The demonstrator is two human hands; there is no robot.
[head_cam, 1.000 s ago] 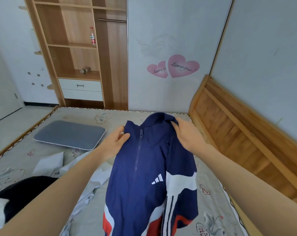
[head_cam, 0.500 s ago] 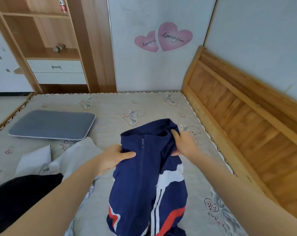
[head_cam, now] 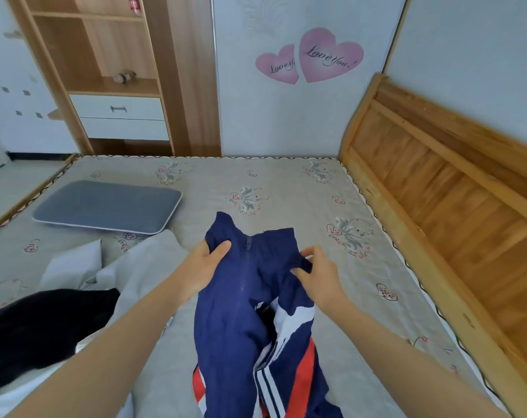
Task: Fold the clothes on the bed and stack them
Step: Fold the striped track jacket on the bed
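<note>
The bed [head_cam: 286,188] fills most of the view, its grey mattress printed with small flower and heart motifs and edged with a dark zigzag trim. A wooden headboard [head_cam: 455,188] runs along its right side, and a wooden wardrobe [head_cam: 111,70] with open shelves and two white drawers stands against the far wall on the left, next to a pale panel bearing two pink heart stickers [head_cam: 313,57] (the words on them read "Love You").

On the mattress's left half lies a flat grey-blue pillow [head_cam: 108,205]. Nearer the person, a light grey garment [head_cam: 135,267] is spread loosely, and a crumpled black garment [head_cam: 39,324] lies on top of its near-left part.

In the middle, near the person, sits the navy jacket [head_cam: 250,312], zipped up the front, with white stripes and red panels toward its lower end. Its collar points toward the far edge of the bed, and its lower part runs out of the frame at the bottom.

The left hand [head_cam: 204,267] grips the jacket's left shoulder just below the collar, thumb on top of the fabric and fingers underneath. The right hand [head_cam: 316,273] pinches a fold of the jacket's right shoulder between thumb and curled fingers.
</note>
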